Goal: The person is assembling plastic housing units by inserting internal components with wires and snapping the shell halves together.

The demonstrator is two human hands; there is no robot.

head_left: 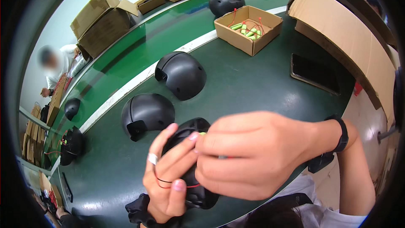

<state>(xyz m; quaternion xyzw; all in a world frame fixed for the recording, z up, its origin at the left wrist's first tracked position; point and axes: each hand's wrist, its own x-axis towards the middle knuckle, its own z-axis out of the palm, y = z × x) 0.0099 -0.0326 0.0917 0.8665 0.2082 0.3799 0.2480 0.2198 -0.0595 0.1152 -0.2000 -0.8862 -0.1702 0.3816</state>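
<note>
In the head view, the left hand [168, 181] wraps around a black shell piece [190, 164] low in the middle of the picture, fingers curled tight on it, a ring on one finger and a thin red wire [162, 181] looped across them. The right hand [249, 154], with a black band at the wrist, lies over the top of the same piece and covers most of it; its fingertips pinch closed on something small and green [203, 134] at the piece's upper edge, too hidden to tell more. Just beyond the hands, two black dome shells [147, 114] [181, 75] sit on the dark green table [253, 84], well apart from each other. Farther back stands an open brown cardboard box [249, 27] with green battery cells and red wires inside, and another black shell [226, 2] behind it. A flat dark tray [314, 74] lies at the right, beside a long folded cardboard sheet [346, 38]. At the far left, larger cardboard boxes [103, 21] stand by a bright green belt [168, 29], where another person [57, 69] works.
</note>
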